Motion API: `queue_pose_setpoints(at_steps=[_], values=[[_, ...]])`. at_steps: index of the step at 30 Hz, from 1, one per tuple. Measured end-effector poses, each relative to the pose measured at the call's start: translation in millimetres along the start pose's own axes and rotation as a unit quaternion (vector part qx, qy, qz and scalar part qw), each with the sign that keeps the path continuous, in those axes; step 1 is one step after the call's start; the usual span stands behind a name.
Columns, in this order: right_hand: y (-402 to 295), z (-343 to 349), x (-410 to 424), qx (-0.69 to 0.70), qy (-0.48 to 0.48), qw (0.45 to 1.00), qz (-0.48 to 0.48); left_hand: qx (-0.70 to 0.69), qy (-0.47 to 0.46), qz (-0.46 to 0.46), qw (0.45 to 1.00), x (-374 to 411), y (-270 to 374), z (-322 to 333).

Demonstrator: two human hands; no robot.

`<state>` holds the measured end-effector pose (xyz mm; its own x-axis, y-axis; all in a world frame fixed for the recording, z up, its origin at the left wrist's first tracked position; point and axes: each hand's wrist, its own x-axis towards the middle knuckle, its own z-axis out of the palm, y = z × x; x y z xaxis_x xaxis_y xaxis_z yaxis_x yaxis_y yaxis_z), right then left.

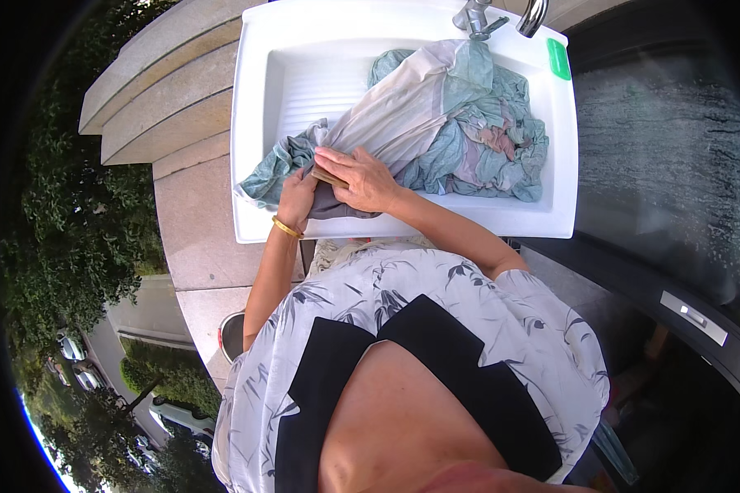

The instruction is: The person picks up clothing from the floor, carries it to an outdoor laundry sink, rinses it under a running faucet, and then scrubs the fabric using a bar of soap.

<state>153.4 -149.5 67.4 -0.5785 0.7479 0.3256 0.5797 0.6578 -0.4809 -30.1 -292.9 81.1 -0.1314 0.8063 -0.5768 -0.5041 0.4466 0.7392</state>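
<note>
A wet green, grey and pink cloth (401, 123) lies bunched in a white laundry sink (564, 166), its left end draped over the sink's left front rim. My left hand (297, 197), with a gold-coloured bracelet at the wrist, grips the cloth near the front edge. Just to its right, my right hand (361, 179) holds a flat brown block (330, 179), possibly a bar of soap or a brush, against the cloth. The underside of the block is hidden.
A metal faucet (481, 24) stands at the sink's back rim, and a green bar (558, 58) lies at the back right corner. Ribs of a washboard (317, 92) show at the left. A stone ledge (191, 98) is on the left, a wet glass window (666, 154) on the right.
</note>
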Motion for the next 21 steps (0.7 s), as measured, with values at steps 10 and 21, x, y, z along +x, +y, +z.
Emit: queue_pose_setpoints(at_steps=[10, 21], values=[[114, -45, 29, -0.137, 0.126, 0.965, 0.185, 0.073, -0.011, -0.007, 0.997, -12, 23, 1], [136, -71, 19, -0.271, 0.017, 0.953, 0.135, 0.209, -0.033, 0.049, 0.976, -19, 37, -26]])
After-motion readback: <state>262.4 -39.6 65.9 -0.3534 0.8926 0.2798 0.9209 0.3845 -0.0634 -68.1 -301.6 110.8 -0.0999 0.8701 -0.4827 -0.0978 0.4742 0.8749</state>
